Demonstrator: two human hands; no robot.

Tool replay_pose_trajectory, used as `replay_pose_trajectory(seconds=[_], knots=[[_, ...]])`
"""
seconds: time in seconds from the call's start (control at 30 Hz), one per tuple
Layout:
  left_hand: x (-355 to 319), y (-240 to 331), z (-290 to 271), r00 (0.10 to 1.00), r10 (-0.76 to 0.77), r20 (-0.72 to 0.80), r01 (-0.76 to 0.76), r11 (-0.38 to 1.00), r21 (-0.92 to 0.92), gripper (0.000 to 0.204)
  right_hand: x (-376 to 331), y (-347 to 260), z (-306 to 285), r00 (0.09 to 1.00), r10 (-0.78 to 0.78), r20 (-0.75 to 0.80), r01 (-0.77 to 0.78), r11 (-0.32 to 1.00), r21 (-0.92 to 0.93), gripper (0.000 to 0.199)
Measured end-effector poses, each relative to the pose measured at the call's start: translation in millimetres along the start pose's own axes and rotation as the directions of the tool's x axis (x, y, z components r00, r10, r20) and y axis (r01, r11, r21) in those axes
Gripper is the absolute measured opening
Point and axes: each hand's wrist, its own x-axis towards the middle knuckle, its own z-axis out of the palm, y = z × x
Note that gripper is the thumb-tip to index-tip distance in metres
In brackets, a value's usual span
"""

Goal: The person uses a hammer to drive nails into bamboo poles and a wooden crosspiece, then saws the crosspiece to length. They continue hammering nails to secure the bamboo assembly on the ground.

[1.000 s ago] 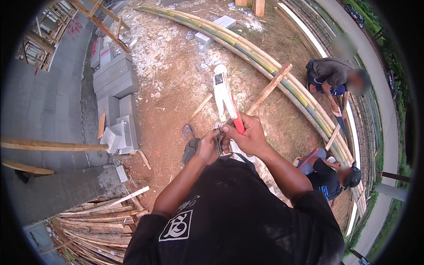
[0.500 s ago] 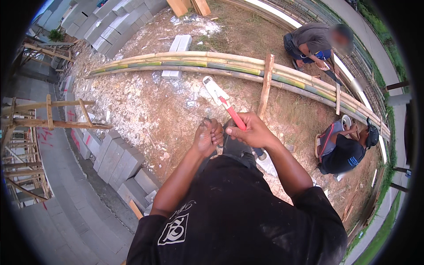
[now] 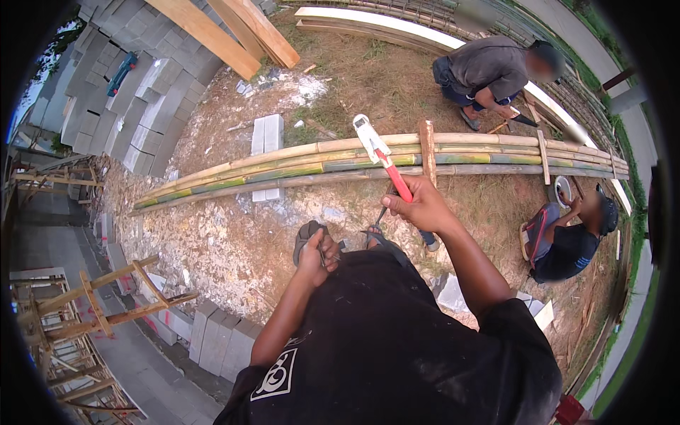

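Note:
My right hand (image 3: pixel 423 207) grips a hand saw (image 3: pixel 379 154) by its red handle, the pale blade pointing up and away over the ground. My left hand (image 3: pixel 317 253) is closed at chest height, pinching a small thin dark object I cannot identify. Beyond both hands, a bundle of long green and yellow bamboo poles (image 3: pixel 297 168) lies across the dirt, with a short wooden batten (image 3: pixel 427 150) laid over it. My black shirt fills the lower part of the view.
One person (image 3: pixel 492 69) crouches past the bamboo at upper right, another (image 3: pixel 567 239) squats at right. Grey concrete blocks (image 3: pixel 134 92) are stacked at upper left under wooden planks (image 3: pixel 227 32). A wooden frame (image 3: pixel 99 304) stands at lower left. More blocks (image 3: pixel 219 340) sit near my feet.
My view has swung, so the bamboo bundle now lies across the middle. My hands have moved apart: the right one raised the saw, the left one dropped toward my chest.

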Motion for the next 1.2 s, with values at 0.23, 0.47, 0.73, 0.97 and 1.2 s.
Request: replay_pose_trajectory(seconds=[0.23,0.47,0.73,0.97,1.2], knots=[[105,113,20,0.835,-0.546,0.063,0.332,0.594,0.733,0.043,38,-3,12,0.931,-0.003,-0.365,0.084,0.975,0.206,0.018],[177,146,56,0.639,-0.769,0.04,0.0,0.052,0.999,0.049,36,-18,44,0.653,0.312,-0.69,0.049,0.892,0.45,0.02],[213,178,137,0.633,-0.752,0.183,0.213,0.396,0.893,0.042,54,-15,44,0.494,0.509,-0.705,-0.06,0.829,0.556,0.022],[254,156,203,0.624,-0.715,0.316,0.154,0.509,0.847,0.042,92,-15,-37,0.618,0.407,-0.673,0.024,0.845,0.534,0.011],[294,141,264,0.736,-0.677,0.032,0.328,0.396,0.858,0.04,116,8,-97,0.588,0.473,-0.656,-0.135,0.857,0.497,0.012]])
